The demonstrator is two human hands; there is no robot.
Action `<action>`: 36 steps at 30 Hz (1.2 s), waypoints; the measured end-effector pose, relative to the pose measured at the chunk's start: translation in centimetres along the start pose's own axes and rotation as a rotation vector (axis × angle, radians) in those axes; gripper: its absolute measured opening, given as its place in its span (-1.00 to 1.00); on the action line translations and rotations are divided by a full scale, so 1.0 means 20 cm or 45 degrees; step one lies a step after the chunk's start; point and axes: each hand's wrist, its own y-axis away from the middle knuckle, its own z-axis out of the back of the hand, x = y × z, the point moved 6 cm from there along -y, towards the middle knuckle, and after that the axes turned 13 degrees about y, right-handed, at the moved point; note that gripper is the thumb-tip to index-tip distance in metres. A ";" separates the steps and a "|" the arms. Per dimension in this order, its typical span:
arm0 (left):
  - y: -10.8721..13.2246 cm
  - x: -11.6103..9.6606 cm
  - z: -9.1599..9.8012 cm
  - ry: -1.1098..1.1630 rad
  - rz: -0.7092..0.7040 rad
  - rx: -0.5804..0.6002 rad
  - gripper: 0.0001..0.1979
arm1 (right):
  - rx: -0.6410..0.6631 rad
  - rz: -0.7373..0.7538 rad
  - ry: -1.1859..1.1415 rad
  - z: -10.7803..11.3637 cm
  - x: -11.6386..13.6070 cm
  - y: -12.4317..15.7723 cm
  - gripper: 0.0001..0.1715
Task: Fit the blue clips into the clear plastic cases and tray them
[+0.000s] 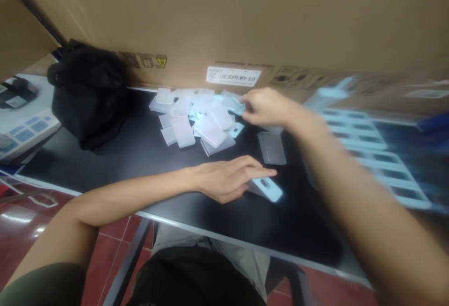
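Note:
My left hand (233, 178) lies low over the black table, its fingers around a pale phone-case-like piece (271, 190) with a dark oval cutout; the piece's far end sticks out beyond the fingers. Farther back, my right hand (261, 105) pinches the edge of a translucent bluish piece (234, 104) at the right side of a heap. That heap (184, 130) holds several flat, whitish translucent pieces lying over one another. One separate translucent piece (272, 148) rests on the table between my two hands.
A large cardboard box (224, 20) stands along the table's back edge. A black bag (90, 93) sits at the left, beside a white box (30, 133). Pale trays with rectangular openings (396, 175) are at the right, blurred. The table's front edge (210, 232) is near my body.

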 end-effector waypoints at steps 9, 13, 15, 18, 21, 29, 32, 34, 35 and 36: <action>0.00 0.05 0.08 -0.014 0.096 -0.348 -0.46 | -0.556 -0.146 -0.896 0.42 0.15 0.61 -0.83; 0.01 0.07 0.08 0.013 0.116 -0.374 -0.44 | -0.579 -0.086 -0.761 0.33 0.21 0.71 -0.91; 0.01 0.07 0.08 0.025 0.134 -0.379 -0.42 | -0.582 -0.075 -0.759 0.30 0.21 0.71 -0.93; 0.01 0.07 0.09 0.038 0.154 -0.382 -0.40 | -0.610 -0.023 -0.759 0.28 0.20 0.72 -0.94; 0.01 0.07 0.09 0.030 0.167 -0.378 -0.38 | -0.515 0.053 -0.716 0.24 0.22 0.73 -0.92; 0.02 0.05 0.13 -0.044 0.148 -0.466 -0.34 | -0.268 -0.254 -0.383 0.04 0.36 0.67 -0.11; 0.03 0.05 0.15 -0.048 0.108 -0.561 -0.38 | -0.238 -0.374 -0.458 0.05 0.37 0.66 -0.21; 0.03 0.04 0.16 -0.032 0.082 -0.621 -0.38 | -0.347 -0.565 -0.440 0.12 0.25 0.69 -0.21; 0.03 0.03 0.16 -0.048 0.071 -0.631 -0.39 | -0.454 -0.708 -0.391 0.17 0.14 0.72 -0.21; 0.03 0.02 0.16 -0.084 0.059 -0.617 -0.43 | -0.581 -0.880 -0.308 0.21 0.02 0.76 -0.23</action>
